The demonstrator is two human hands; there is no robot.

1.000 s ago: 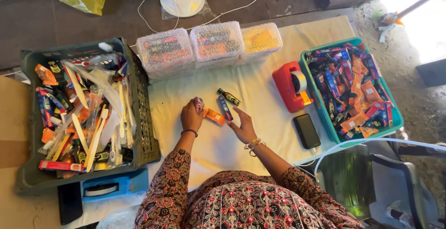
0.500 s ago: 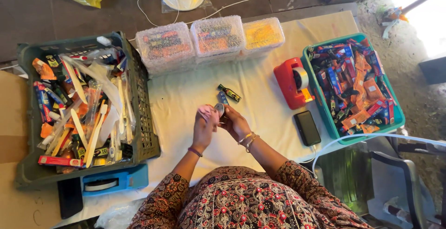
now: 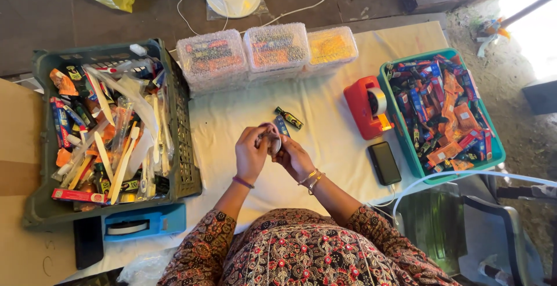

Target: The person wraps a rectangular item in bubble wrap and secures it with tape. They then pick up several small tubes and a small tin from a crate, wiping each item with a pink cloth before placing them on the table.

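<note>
A matt, slightly creased cream cloth [image 3: 325, 118] covers the counter, and on it sit three clear, glossy plastic lidded boxes [image 3: 277, 51], a smooth red plastic tape dispenser [image 3: 365, 109] and a black phone with a glossy glass face [image 3: 384, 163]. The dark green plastic lattice crate [image 3: 180, 147] and the teal plastic basket [image 3: 409, 147] hold shiny foil and film wrappers. The left hand [image 3: 250, 157] and right hand [image 3: 293, 157] close on a small glossy pinkish wrapped item [image 3: 271, 141], near two shiny dark foil sachets [image 3: 288, 118].
</note>
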